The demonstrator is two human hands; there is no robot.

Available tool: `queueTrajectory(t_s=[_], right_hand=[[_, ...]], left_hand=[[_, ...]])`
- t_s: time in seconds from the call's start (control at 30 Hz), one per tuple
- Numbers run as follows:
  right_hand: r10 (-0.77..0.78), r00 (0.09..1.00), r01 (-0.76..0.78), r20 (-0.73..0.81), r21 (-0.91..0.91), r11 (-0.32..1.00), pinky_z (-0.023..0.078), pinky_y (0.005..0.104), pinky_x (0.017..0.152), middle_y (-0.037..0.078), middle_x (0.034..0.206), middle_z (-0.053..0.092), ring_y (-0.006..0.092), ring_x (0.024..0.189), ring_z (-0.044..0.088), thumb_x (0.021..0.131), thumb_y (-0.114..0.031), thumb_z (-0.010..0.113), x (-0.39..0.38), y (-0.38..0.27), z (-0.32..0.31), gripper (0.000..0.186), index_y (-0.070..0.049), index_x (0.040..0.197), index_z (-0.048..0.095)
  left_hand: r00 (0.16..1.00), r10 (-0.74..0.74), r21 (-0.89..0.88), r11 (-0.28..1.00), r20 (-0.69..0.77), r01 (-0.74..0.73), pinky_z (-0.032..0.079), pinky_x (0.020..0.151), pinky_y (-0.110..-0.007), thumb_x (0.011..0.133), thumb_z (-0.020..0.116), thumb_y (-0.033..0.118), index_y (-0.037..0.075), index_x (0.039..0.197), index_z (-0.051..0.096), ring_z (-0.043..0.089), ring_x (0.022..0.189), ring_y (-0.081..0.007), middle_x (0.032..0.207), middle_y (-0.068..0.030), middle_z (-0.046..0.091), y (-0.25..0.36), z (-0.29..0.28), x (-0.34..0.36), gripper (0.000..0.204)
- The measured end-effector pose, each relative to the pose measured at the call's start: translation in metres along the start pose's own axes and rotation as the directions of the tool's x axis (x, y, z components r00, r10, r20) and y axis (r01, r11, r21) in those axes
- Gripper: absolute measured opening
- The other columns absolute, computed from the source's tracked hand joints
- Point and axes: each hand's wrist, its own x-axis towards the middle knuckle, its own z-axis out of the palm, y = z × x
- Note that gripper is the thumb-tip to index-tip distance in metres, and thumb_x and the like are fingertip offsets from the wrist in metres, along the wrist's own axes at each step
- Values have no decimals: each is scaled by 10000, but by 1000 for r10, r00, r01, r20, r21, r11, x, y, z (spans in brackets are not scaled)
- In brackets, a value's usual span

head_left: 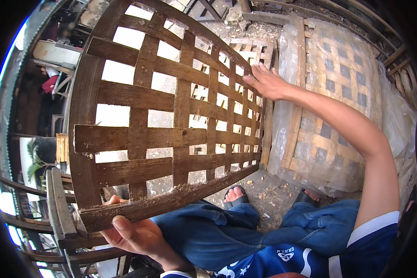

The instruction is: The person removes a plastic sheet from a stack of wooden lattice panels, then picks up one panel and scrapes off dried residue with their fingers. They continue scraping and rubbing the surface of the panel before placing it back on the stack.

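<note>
A brown wooden lattice panel (185,92) with square openings and crumbly residue on its strips fills the middle and left, held tilted in front of me. My left hand (136,238) grips its near lower left corner, the thumb over the edge bar and the fingertips partly hidden behind it. My right hand (266,83) reaches to the panel's right edge and touches it, fingers stretched out and slightly apart. Another lattice panel (248,46) shows behind it.
A plastic-covered lattice panel (338,116) lies at right. My sandalled feet stand on dirty ground (264,213). Wooden slats (60,208) are at left, near a green plant (34,160). A person in maroon (50,83) is at far left; scrap wood (264,16) lies beyond.
</note>
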Motion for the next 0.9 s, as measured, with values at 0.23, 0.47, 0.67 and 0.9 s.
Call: queueTrajectory(t_s=[0.23, 0.47, 0.67, 0.9], right_hand=[[-200, 915, 200, -351, -37, 979, 239, 386, 1203, 312, 1524, 284, 395, 1432, 295, 974, -212, 408, 10, 2, -42, 649, 116, 1488, 186], [-101, 983, 118, -155, 107, 987, 114, 382, 1238, 262, 1604, -82, 351, 1501, 73, 803, 17, 413, -8, -46, 8, 887, 71, 1503, -129], [137, 974, -163, 179, 140, 977, 438, 432, 1024, 315, 1301, 544, 368, 1218, 555, 861, -59, 455, 0, 6, 13, 616, 98, 1444, 333], [-24, 943, 66, -332, 117, 991, 516, 459, 878, 186, 974, 688, 340, 974, 669, 885, -358, 630, 5, -30, -51, 418, -1, 1101, 593]], left_hand=[[999, -23, -36, 999, -28, 22, 468, 1004, -367, 948, 647, 315, 43, 1275, 543, 580, 1090, -191, 1071, -101, 625, -4, 4, -2, 438], [999, -15, -31, 999, 30, 16, 490, 979, -377, 949, 648, 319, 44, 1263, 563, 600, 1079, -208, 1098, -113, 646, -6, -1, 0, 427], [999, 2, -20, 1000, 41, -1, 503, 963, -386, 944, 657, 313, 47, 1254, 569, 603, 1086, -205, 1108, -116, 649, -3, -8, 0, 419], [1000, -14, -81, 997, 7, 14, 543, 943, -393, 950, 649, 302, 68, 1291, 544, 607, 1076, -193, 1116, -117, 641, -2, -3, 0, 427]])
